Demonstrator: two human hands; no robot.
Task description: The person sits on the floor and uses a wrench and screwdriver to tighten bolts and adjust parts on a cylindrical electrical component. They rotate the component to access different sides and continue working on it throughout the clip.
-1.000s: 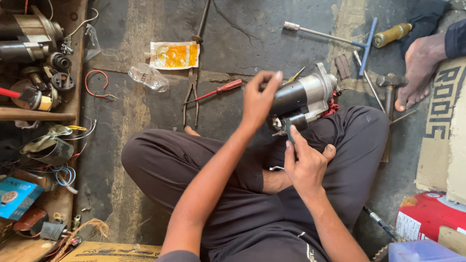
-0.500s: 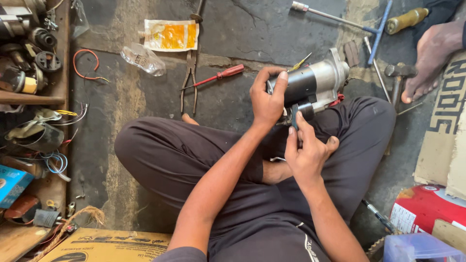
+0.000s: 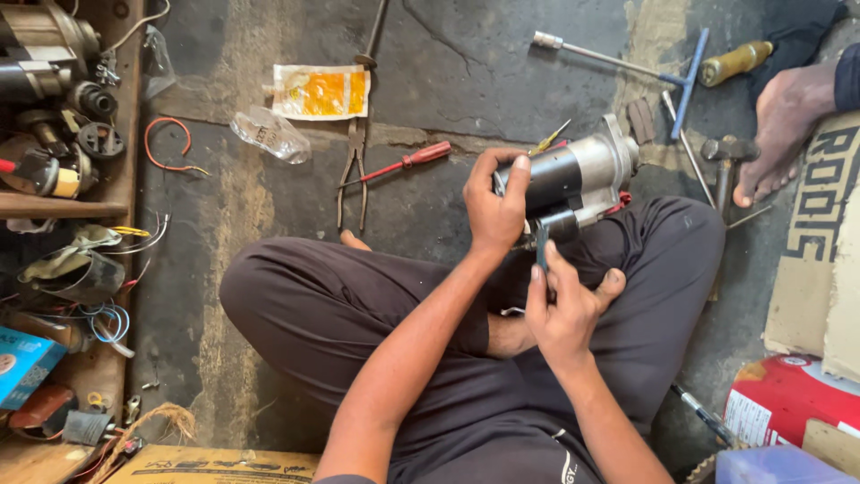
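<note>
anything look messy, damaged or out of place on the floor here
Yes. The concrete floor is cracked and patchy. A crumpled clear plastic bag and a torn yellow packet lie among scattered tools, the pliers and red screwdriver. A loose red wire curls nearby.

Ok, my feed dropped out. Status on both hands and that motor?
Left hand grips black-and-silver cylindrical starter motor, held above lap. Right hand holds thin dark tool against its underside. Nothing in the way.

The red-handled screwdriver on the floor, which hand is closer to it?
Left. The left hand grips the black and silver metal motor, just right of the red-handled screwdriver. The right hand sits lower and farther away, holding a thin dark tool under the motor.
</note>
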